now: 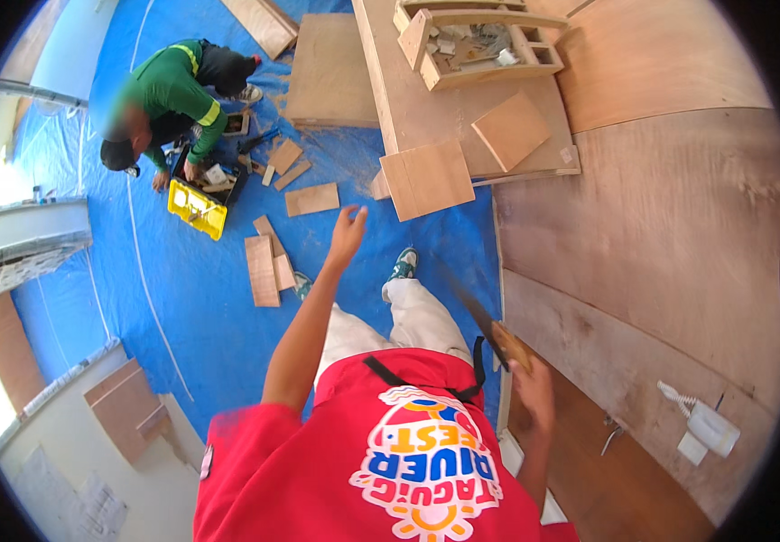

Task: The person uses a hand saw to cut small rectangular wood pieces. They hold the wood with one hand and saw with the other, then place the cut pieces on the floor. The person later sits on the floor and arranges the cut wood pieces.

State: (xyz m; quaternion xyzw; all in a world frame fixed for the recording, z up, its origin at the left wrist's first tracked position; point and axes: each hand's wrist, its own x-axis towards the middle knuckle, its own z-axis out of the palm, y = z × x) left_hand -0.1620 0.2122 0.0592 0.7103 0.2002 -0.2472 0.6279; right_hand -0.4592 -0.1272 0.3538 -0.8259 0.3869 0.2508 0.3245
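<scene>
My left hand (pixel 348 229) is raised over the blue sheet, fingers loosely bent and apart, holding nothing, a little short of a plywood piece (pixel 426 180) overhanging the workbench (pixel 376 90). Down at the right, my right hand (pixel 531 384) grips the wooden handle of a handsaw (pixel 478 316), its blade angled up toward the left and blurred. Another square wooden piece (pixel 509 129) lies on the bench. Several small offcuts (pixel 311 200) are scattered on the sheet ahead of my feet.
A co-worker (pixel 169 104) in green crouches at upper left over a yellow-and-black toolbox (pixel 197 213). A wooden tote (pixel 431 75) sits on the bench. Loose boards (pixel 262 271) lie near my left foot. A plywood wall (pixel 643 226) rises close on my right; a wall telephone (pixel 715 429) is lower right.
</scene>
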